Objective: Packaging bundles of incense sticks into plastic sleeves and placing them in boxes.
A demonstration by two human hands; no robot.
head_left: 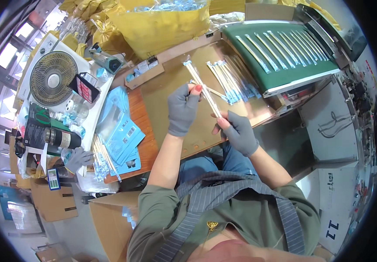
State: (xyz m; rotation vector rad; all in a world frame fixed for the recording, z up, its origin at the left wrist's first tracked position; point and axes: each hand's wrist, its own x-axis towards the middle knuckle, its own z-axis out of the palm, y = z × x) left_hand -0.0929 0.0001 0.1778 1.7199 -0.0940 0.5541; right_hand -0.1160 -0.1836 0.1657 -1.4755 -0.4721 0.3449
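A small bundle of long, thin pale sticks in clear wrappers (pixel 204 87) slants between my hands above the brown board. My left hand (pixel 183 107), in a grey glove with bare fingertips, pinches it around the middle. Lower down, the thumb and fingers of my right hand (pixel 238 133), gloved the same way, close on its near end. Just beyond my hands, a loose row of similar wrapped sticks with blue ends (pixel 230 81) lies on the board (pixel 162 122). One stick pokes out sideways behind the held bundle.
A green conveyor belt (pixel 280 54) at the right carries a row of wrapped sticks. Blue printed packets (pixel 121 135) and more sticks (pixel 103 157) lie at the left, beside a fan (pixel 54 81) and a dark flask (pixel 62 138). A yellow sack (pixel 162 30) stands behind.
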